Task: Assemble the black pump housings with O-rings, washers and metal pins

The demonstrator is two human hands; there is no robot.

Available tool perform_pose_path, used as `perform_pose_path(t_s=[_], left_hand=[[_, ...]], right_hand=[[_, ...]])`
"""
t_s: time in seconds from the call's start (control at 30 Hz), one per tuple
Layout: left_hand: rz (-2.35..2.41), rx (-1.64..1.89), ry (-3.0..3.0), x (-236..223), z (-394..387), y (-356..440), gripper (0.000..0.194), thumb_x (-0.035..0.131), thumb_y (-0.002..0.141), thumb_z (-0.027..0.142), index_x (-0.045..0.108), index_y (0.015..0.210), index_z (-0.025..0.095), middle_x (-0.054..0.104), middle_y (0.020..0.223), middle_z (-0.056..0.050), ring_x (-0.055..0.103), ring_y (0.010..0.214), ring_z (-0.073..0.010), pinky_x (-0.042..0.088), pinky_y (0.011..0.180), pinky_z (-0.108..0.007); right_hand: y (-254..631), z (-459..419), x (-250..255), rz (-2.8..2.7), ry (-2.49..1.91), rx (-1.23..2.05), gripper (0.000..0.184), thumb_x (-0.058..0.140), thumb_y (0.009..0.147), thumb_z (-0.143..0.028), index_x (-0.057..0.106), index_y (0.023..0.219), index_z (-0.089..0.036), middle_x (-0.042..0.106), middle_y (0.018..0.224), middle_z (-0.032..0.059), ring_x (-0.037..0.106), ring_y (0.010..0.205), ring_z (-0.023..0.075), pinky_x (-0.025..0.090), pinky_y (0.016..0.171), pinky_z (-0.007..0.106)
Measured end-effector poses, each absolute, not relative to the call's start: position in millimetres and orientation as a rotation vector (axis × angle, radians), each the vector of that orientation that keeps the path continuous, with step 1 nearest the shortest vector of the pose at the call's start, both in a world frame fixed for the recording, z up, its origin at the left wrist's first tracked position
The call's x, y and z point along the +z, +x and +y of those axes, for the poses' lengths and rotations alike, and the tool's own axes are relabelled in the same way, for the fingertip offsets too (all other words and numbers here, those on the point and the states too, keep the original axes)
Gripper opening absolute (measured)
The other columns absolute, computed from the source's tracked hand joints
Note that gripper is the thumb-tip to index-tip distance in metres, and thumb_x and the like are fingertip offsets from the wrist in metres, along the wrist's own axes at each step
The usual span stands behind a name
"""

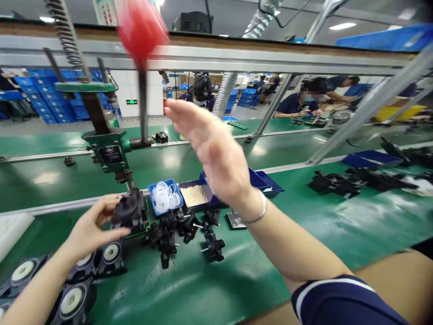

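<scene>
My left hand (96, 221) grips a black plastic housing (130, 208) from its left side, thumb in front and fingers behind. The housing stands on the base of a green hand press (107, 151), right under its ram. Raised in mid-air, my right hand (216, 151) is open, its fingers stretched out toward the upper left. To its left rises the press lever (143, 106) with a red knob (140, 31) on top, blurred by motion; a gap shows between hand and lever.
Several black parts with white rings (71, 300) lie at lower left. Behind the loose black fittings (169, 234) stand a blue tray of white rings (165, 197) and a bin of small beige pieces (194, 195). A metal rail (216, 54) crosses overhead. Co-workers sit beyond the bench.
</scene>
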State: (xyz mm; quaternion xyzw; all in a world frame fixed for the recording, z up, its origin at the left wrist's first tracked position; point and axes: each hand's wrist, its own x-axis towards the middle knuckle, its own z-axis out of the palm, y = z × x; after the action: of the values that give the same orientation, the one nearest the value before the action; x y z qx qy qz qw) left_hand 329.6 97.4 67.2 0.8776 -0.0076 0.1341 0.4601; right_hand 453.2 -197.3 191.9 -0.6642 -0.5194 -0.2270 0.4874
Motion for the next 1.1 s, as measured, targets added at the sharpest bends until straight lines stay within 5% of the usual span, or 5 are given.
perform_pose_path(t_s=[0.27,0.53,0.8,0.93,1.1], left_hand=[[-0.214,-0.042,2.171,-31.7,-42.9,290.3,0.068,0.087,0.053,0.046,0.061,0.116,0.052,0.063,0.135,-0.007,0.059,0.127,-0.0403,0.053,0.099,-0.049],[-0.205,-0.006,2.342,-42.4,-65.5,304.7,0.093,0.083,0.057,0.05,0.034,0.135,0.065,0.045,0.152,-0.005,0.058,0.126,-0.0445,0.057,0.093,-0.055],[-0.511,0.475,2.542,71.9,-105.8,423.2,0.023,0.053,0.095,0.031,0.063,0.114,0.024,0.068,0.118,-0.011,0.064,0.114,-0.0281,0.052,0.099,-0.046],[-0.545,0.218,2.782,81.2,-143.5,529.2,0.013,0.058,0.093,0.02,0.069,0.098,0.016,0.073,0.107,-0.012,0.066,0.105,-0.0275,0.048,0.102,-0.051],[-0.529,-0.072,2.842,64.1,-162.2,580.9,0.036,0.062,0.095,0.037,0.06,0.124,0.016,0.063,0.124,-0.01,0.065,0.105,-0.0225,0.057,0.089,-0.044]], right_hand=[[583.2,-291.1,100.9,-0.792,-2.759,0.11,0.021,0.075,0.085,-0.032,0.074,0.079,-0.012,0.074,0.08,0.0117,0.071,0.083,0.024,0.055,0.078,0.031],[615.5,-307.4,36.8,-0.749,-2.743,0.235,0.028,0.062,0.097,-0.035,0.064,0.117,-0.016,0.066,0.117,0.0079,0.066,0.1,0.0204,0.057,0.087,0.04],[623.6,-314.0,26.0,-0.559,-2.51,0.063,0.021,0.062,0.097,-0.033,0.068,0.095,-0.013,0.072,0.09,0.004,0.069,0.081,0.0154,0.057,0.08,0.034],[619.1,-320.0,33.2,-0.46,-2.347,-0.055,0.015,0.059,0.095,-0.02,0.069,0.086,-0.013,0.073,0.07,0.0048,0.068,0.06,0.0136,0.055,0.065,0.024],[587.6,-343.2,50.1,-0.384,-2.161,-0.17,0.016,0.053,0.095,-0.021,0.067,0.097,-0.013,0.077,0.08,0.008,0.072,0.064,0.0155,0.057,0.064,0.025]])
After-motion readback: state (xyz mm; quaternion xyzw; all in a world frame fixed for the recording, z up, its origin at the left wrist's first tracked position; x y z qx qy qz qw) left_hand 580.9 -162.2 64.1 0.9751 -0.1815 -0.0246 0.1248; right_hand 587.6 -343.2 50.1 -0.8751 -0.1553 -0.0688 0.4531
